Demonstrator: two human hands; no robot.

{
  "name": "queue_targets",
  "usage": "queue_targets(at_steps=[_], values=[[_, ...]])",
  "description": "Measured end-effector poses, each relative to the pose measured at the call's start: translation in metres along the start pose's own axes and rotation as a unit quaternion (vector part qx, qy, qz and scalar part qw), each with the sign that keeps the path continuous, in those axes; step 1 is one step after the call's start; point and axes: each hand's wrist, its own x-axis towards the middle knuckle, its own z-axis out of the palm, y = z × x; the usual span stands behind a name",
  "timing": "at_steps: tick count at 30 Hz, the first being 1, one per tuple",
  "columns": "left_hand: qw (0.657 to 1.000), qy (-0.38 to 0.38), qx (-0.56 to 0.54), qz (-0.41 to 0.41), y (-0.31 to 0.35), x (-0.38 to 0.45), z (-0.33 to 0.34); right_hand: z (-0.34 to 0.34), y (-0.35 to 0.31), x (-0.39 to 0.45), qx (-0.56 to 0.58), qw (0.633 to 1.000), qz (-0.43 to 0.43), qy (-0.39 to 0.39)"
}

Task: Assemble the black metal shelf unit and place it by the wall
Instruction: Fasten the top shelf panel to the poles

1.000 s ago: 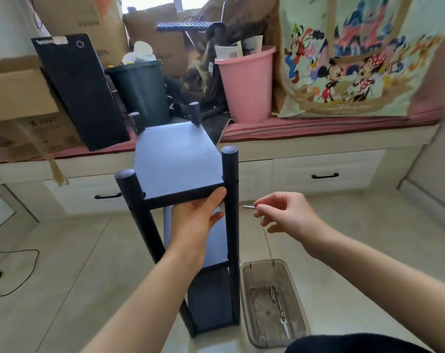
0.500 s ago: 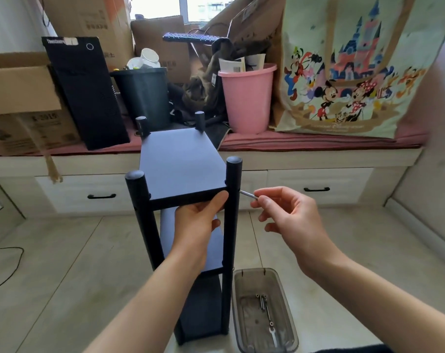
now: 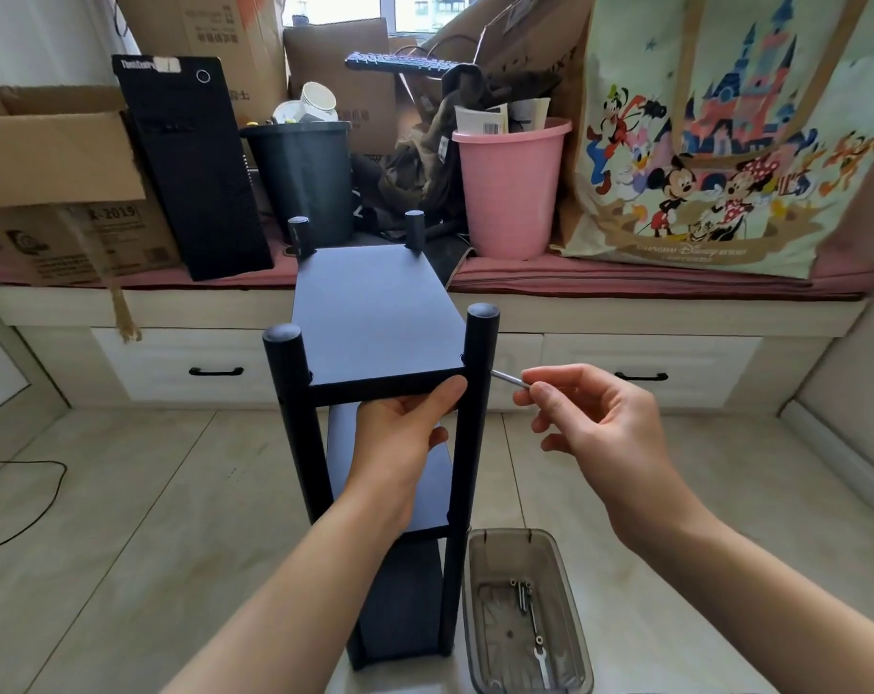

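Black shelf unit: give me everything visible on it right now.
The shelf unit stands upright on the tiled floor, in front of the window bench. It looks like matte black metal: four round capped posts and flat rectangular shelves, three visible, stacked. The left hand grips the top shelf's front edge. The right hand pinches a thin silver screw whose tip meets the front right post.

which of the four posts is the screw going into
The near right post, closest to the right hand. The thin metal screw pinched in its fingers touches this post's side just beside the top shelf.
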Motion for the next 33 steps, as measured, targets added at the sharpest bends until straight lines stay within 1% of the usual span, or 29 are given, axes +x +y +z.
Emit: queue_targets(at_steps=[4,14,22,29,31,33], values=[[1.0,-0.004,-0.001,0.001,-0.0002,0.0003,0.0,0.0002,0.0022,0.0,-0.009,1.0,0.004,-0.016],[1.0,-0.003,-0.004,0.01,-0.0003,-0.0001,-0.0004,0.0049,0.0014,0.0035,-0.009,1.0,0.002,-0.015],[1.0,-0.013,-0.002,0.01,-0.0011,-0.001,-0.0021,0.0058,0.0004,0.0069,-0.026,0.999,-0.027,-0.012],[1.0,-0.011,0.001,0.011,-0.001,-0.0008,-0.0011,0.0056,0.0004,0.008,-0.107,0.99,-0.089,-0.016],[1.0,-0.01,0.001,0.011,-0.0009,-0.0006,-0.0009,0.007,0.0005,0.0076,-0.108,0.99,-0.092,-0.02],[1.0,-0.009,0.002,0.011,-0.0009,-0.0005,-0.0007,0.0078,0.0007,0.0076,-0.086,0.992,-0.087,-0.026]])
